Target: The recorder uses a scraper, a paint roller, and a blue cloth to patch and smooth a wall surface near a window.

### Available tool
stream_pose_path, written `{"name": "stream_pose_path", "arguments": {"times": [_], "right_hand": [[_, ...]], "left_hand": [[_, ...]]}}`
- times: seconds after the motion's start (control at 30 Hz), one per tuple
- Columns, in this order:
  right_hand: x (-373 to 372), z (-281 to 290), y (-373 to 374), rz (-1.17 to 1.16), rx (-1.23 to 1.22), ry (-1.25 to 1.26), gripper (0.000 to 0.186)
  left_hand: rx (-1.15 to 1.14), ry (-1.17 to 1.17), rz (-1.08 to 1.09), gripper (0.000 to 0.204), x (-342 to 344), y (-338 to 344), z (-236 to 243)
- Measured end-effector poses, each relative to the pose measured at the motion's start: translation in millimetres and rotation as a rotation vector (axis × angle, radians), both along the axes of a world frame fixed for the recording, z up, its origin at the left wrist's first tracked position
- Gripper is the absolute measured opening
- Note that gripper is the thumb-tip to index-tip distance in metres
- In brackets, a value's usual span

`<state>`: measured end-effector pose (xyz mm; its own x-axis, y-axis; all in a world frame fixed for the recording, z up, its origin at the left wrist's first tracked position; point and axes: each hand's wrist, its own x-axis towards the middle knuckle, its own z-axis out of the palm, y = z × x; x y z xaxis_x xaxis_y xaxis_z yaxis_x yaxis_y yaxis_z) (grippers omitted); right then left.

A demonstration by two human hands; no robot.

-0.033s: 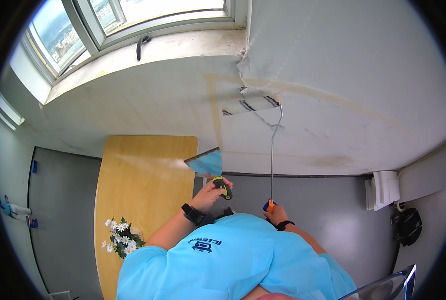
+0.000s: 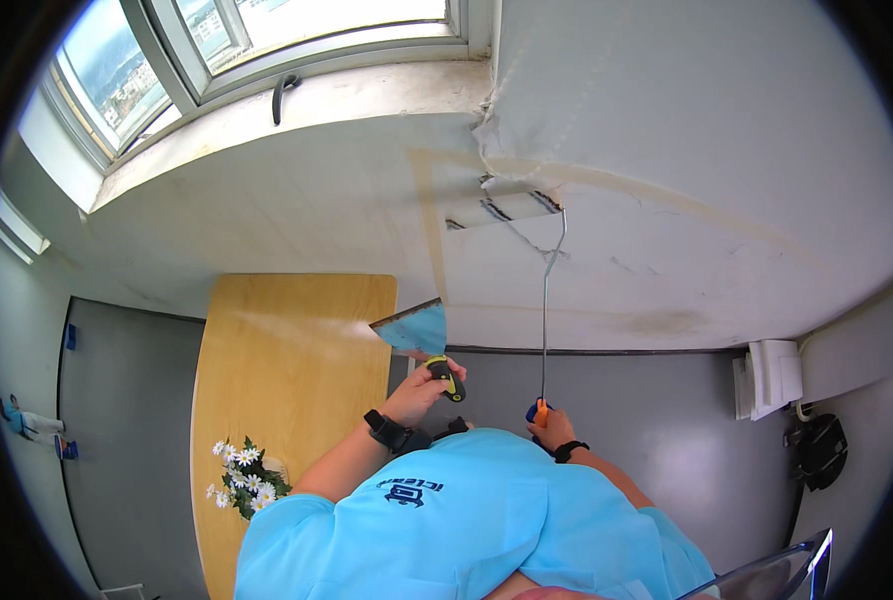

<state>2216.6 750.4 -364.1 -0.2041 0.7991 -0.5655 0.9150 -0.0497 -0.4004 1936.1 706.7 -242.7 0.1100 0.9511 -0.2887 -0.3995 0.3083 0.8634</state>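
Note:
My left hand (image 2: 421, 390) grips the black and yellow handle of a scraper (image 2: 411, 325), whose wide blue blade points upward in front of the wooden table. My right hand (image 2: 551, 428) is closed on the orange and blue handle of a paint roller (image 2: 545, 310). Its long bent metal rod reaches up to a white roller sleeve with dark stripes (image 2: 506, 210), which lies against the pale wall (image 2: 666, 260) over a cracked, peeling patch below the window corner. Yellowish tape-like bands mark the wall around that patch.
A wooden table (image 2: 296, 340) bears white flowers (image 2: 246, 478) at its near left. A window sill (image 2: 376, 85) holds a dark curved object. At right are a white stepped object (image 2: 771, 375) and a black bag (image 2: 816, 450). A small figure (image 2: 31, 425) in blue and white shows far left.

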Motion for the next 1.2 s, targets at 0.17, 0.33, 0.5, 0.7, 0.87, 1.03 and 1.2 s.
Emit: {"name": "stream_pose_path", "arguments": {"times": [0.17, 0.33, 0.5, 0.7, 0.87, 1.03, 1.2], "right_hand": [[-22.0, 5.5, 8.6, 0.012, 0.018, 0.09, 0.047], [-38.9, 0.5, 9.0, -0.007, 0.049, 0.145, 0.05], [-53.9, 14.8, 14.3, 0.044, -0.107, 0.184, 0.048], [-72.7, -3.0, 13.8, 0.126, -0.118, 0.248, 0.049], [-74.3, -8.6, 14.8, 0.156, -0.157, 0.205, 0.053], [-76.9, 0.3, 8.0, 0.182, 0.011, 0.232, 0.051], [-72.9, 9.2, 9.8, 0.178, -0.144, 0.202, 0.05]], "left_hand": [[0.018, 0.01, -0.058, 0.027, -5.4, -2.0, -2.5], [-0.004, 0.05, -0.071, 0.027, -7.5, -2.9, 3.5], [-0.003, 0.022, -0.05, 0.026, -14.2, -8.7, 1.9], [-0.009, 0.034, -0.085, 0.027, -18.5, -8.9, 0.1], [0.026, 0.131, -0.165, 0.027, -16.4, -3.6, -4.1], [0.023, 0.167, -0.305, 0.029, -10.3, 2.5, -8.7], [0.064, 0.235, -0.446, 0.032, -2.4, 22.4, -6.0]]}}
